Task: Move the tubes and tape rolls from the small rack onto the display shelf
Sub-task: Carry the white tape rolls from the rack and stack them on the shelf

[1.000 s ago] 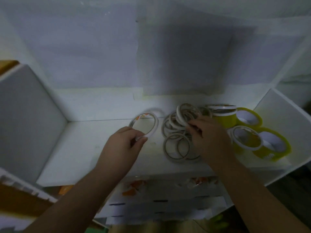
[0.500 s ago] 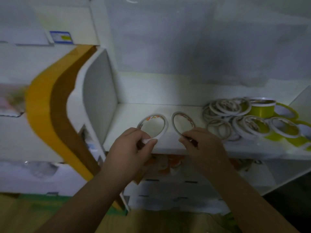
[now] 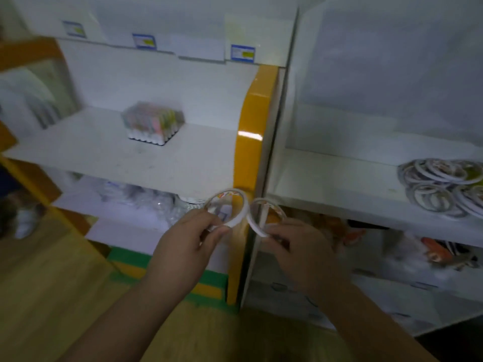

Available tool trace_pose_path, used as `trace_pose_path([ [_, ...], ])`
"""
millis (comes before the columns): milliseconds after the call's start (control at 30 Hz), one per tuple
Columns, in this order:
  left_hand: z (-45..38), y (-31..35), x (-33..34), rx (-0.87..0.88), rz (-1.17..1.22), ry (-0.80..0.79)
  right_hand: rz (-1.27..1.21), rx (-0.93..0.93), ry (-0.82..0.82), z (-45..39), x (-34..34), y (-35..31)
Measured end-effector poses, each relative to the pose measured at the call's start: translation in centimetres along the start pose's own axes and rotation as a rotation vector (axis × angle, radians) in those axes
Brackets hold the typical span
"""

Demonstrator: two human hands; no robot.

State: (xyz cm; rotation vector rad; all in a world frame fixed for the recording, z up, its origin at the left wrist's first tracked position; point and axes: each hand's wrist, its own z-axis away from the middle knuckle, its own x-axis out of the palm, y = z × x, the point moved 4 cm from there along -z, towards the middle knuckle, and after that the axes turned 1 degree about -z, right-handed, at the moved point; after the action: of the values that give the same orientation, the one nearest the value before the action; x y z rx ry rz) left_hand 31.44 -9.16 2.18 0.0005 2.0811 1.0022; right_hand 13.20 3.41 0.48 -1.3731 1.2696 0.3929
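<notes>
The left hand (image 3: 183, 254) pinches a thin white tape roll (image 3: 226, 210) by its lower rim, thumb on the near side and fingers behind, so the ring stands up on edge above the knuckles. Just right of it, almost rim to rim, the right hand (image 3: 305, 259) pinches a second tape roll (image 3: 266, 216) the same way, turned more edge-on to the camera. Both rings hang in the air in front of the yellow upright (image 3: 254, 142) that divides the two units.

The step in hand looks like carrying this pair across to the display shelf (image 3: 125, 155), which lies up and to the left of the left hand. To do it well, each ring should be lifted above the shelf's front edge before it goes in, then laid flat, not dropped on its rim, since a thin ring would likely roll.

There is wide bare board left of the yellow upright; the only thing on it is a wrapped pack of tubes (image 3: 153, 124) further back and to the left. Beyond the right hand, up and to the right, a pile of tape rolls (image 3: 441, 186) lies on the small rack (image 3: 339, 178), well apart from both hands.
</notes>
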Motion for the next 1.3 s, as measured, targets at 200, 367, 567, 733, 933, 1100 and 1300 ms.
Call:
trace_pose_path([
  [200, 0.7, -6.1, -6.0, -0.064, -0.131, 0.095, -0.062, -0.081, -0.048, -3.0, 4.9, -7.2],
  [367, -1.5, -11.0, -9.0, -0.086, -0.216, 0.117, -0.142, -0.113, 0.005, -7.9, 8.1, -10.8],
  [567, -6.9, -16.3, -11.9, -0.099, -0.244, 0.140, -0.187, -0.132, 0.045, -15.7, 12.6, -12.6],
  [733, -12.4, -20.6, -15.0, -0.095, -0.271, 0.175, -0.213, -0.157, 0.054, -22.0, 14.9, -14.9],
  [933, -17.7, -25.0, -18.4, -0.107, -0.292, 0.232, -0.158, -0.141, 0.089, -27.3, 16.4, -16.6],
  [1100, -22.8, -31.4, -19.9, -0.118, -0.330, 0.222, -0.065, -0.180, 0.220, -30.8, 17.8, -18.6],
  [1300, -28.3, -39.8, -20.4, -0.110, -0.356, 0.079, 0.027, -0.083, 0.265, -34.2, 20.2, -21.3],
])
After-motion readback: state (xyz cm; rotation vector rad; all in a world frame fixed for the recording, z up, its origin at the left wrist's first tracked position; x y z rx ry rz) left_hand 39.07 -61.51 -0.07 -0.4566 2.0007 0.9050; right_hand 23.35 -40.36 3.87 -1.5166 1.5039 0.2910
